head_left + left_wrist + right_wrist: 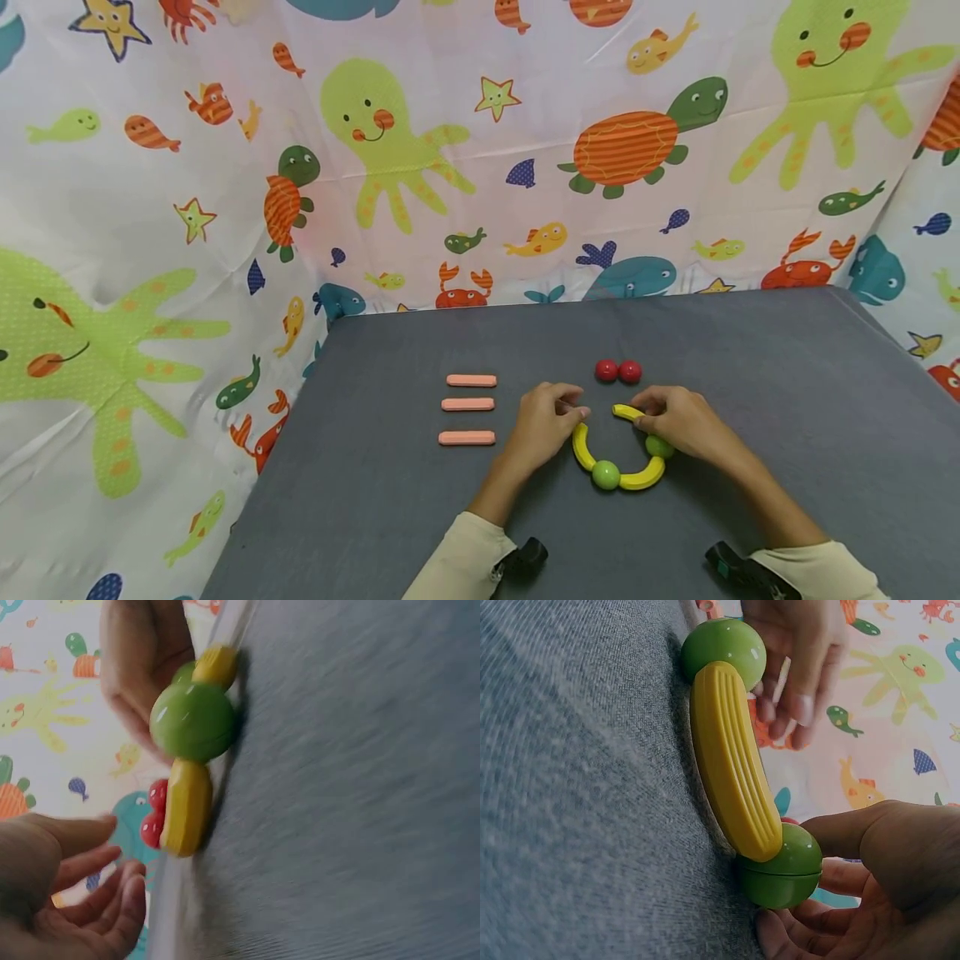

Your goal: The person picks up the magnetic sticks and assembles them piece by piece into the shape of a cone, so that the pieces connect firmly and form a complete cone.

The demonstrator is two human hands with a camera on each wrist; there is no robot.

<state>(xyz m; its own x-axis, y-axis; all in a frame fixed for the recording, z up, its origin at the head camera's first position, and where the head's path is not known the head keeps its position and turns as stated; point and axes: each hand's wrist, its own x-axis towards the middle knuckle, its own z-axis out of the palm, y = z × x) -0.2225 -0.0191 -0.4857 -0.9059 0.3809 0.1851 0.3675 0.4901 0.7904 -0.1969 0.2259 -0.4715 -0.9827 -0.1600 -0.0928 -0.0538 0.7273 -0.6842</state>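
Yellow toy bananas and two green toy balls form a ring with a gap at the back. My left hand (546, 421) hovers beside the upper end of the left toy banana (582, 447), thumb and fingers apart around nothing. At the ring's right back, my right hand (678, 419) pinches the end of another toy banana (627, 412), partly covered by the fingers. Just below that hand sits the right green ball (659, 447). The front toy banana (731, 761) lies between it and the front green ball (724, 656). In the left wrist view the left fingers (112, 900) are loosely bent.
Behind the ring, two red toy balls (618, 372) sit side by side. Three pink toy sausages (467, 405) lie in a column left of my left hand. A grey cloth covers the table (360, 500). A curtain printed with sea animals (420, 275) hangs behind and along the sides.
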